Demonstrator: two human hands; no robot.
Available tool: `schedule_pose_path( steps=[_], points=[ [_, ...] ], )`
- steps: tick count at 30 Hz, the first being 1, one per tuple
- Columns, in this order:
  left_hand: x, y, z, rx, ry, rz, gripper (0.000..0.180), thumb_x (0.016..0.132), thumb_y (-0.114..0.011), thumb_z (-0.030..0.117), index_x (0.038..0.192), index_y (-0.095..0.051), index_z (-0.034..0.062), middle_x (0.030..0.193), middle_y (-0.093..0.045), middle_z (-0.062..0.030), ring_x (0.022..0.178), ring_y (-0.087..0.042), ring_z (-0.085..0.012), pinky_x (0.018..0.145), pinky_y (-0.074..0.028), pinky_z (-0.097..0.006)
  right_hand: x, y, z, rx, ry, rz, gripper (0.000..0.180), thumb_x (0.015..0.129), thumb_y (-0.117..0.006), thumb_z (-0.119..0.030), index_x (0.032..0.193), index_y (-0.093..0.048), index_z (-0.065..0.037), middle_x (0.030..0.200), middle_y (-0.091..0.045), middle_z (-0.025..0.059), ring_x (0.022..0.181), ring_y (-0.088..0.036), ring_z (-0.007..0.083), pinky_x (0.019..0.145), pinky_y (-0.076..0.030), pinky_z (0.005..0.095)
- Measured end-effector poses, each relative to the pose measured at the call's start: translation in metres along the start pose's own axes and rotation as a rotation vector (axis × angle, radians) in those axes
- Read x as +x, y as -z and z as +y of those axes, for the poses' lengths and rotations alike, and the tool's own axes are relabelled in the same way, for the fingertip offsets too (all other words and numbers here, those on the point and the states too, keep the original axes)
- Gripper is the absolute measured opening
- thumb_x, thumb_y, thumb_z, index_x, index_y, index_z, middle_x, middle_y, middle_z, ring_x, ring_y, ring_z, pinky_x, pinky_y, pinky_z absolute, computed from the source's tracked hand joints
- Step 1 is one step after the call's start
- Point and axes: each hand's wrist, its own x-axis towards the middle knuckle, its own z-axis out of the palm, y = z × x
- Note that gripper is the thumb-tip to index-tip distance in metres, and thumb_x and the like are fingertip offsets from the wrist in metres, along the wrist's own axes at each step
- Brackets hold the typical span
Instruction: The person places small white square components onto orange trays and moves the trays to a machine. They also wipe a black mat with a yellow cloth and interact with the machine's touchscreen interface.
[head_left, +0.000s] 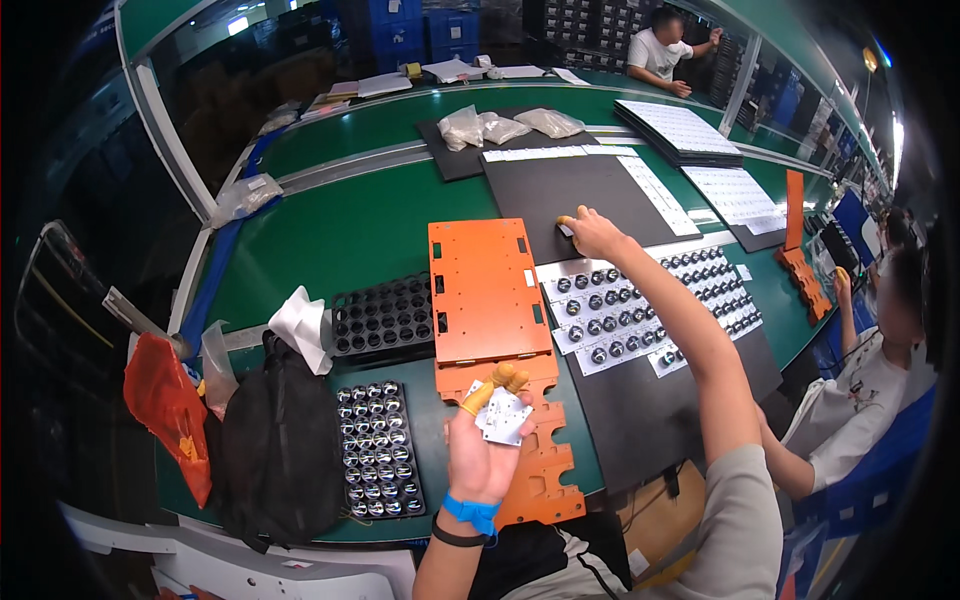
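Observation:
My left hand (487,440) is raised palm-up over the near edge of the table, holding a small white board (503,416) between fingers that wear orange finger cots. My right hand (592,232) reaches far forward and rests its fingertips on a small white piece (565,229) lying on a black mat (570,195). Between the hands lies an orange perforated plate (482,290). To its right, a white strip panel (640,305) carries several round lens parts.
Two black trays (378,450) (385,312) with lenses lie at the left, beside a black bag (275,450), a white cloth (300,325) and an orange bag (165,410). Clear bags (500,125) and white panels (680,128) lie farther back. One person works at the right (870,380), another at the far end (662,50).

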Motion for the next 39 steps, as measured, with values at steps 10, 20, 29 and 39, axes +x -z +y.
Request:
schedule_pose_path(
  steps=[10,20,29,39],
  points=[
    [-0.003,0.005,-0.002,-0.023,0.010,-0.005,0.032,0.099,-0.044,0.021,0.120,-0.059,0.0029,0.111,-0.063,-0.0089,0.092,-0.057,-0.0207,0.061,-0.045,-0.029,0.000,0.012,-0.003,0.137,-0.032,0.007,0.047,0.085,-0.061,-0.011,0.131,-0.056,-0.007,0.114,-0.055,0.0258,0.106,-0.058,0.0400,0.094,-0.048,0.0442],
    [-0.012,0.013,0.004,-0.068,0.012,0.048,0.027,0.096,-0.048,0.020,0.115,-0.061,0.0058,0.111,-0.061,-0.0103,0.091,-0.054,-0.0240,0.058,-0.042,-0.030,0.008,0.012,-0.005,-0.077,0.108,0.036,0.038,0.076,-0.058,-0.007,0.113,-0.059,0.000,0.093,-0.067,0.0258,0.089,-0.067,0.0392,0.080,-0.054,0.0456],
    [-0.015,0.018,0.015,-0.060,0.002,0.042,0.027,0.098,-0.047,0.020,0.115,-0.060,0.0028,0.110,-0.062,-0.0105,0.089,-0.056,-0.0218,0.057,-0.042,-0.028,-0.001,0.016,0.001,-0.005,0.038,0.155,0.053,0.077,-0.057,-0.002,0.129,-0.049,0.004,0.086,-0.067,0.0240,0.081,-0.067,0.0387,0.074,-0.055,0.0463],
    [-0.028,0.025,0.011,-0.120,0.012,-0.049,0.025,0.098,-0.049,0.018,0.117,-0.060,0.0055,0.112,-0.061,-0.0097,0.091,-0.056,-0.0220,0.060,-0.044,-0.029,-0.027,0.070,-0.043,0.360,0.175,0.388,0.040,0.087,-0.059,-0.009,0.126,-0.052,0.000,0.092,-0.067,0.0219,0.080,-0.066,0.0399,0.069,-0.053,0.0460]
  ],
)
